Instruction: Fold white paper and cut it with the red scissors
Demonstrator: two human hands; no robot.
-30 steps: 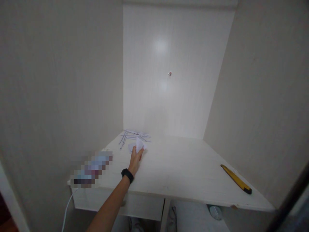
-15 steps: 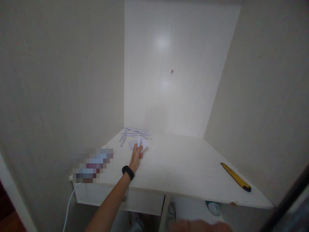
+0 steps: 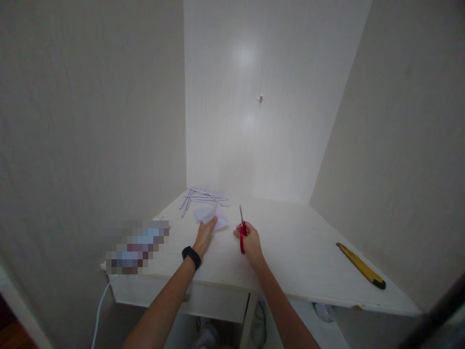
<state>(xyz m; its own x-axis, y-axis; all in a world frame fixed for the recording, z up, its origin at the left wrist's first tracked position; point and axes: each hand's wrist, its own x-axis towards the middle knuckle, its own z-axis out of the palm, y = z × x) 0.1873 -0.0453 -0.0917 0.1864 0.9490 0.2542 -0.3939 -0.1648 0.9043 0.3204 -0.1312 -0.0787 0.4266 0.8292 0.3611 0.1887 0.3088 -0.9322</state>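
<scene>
Gripping red scissors [image 3: 242, 231], the right hand [image 3: 249, 242] nears paper [image 3: 211, 219] pinched by the left hand [image 3: 204, 236].

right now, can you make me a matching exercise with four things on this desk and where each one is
Things:
1 scissors
2 folded paper
3 paper strips
4 yellow knife

Places:
a far left corner of the desk
b in the right hand
c near the desk's right edge
d under the left hand's fingers

Pairs: 1-b, 2-d, 3-a, 4-c
</scene>
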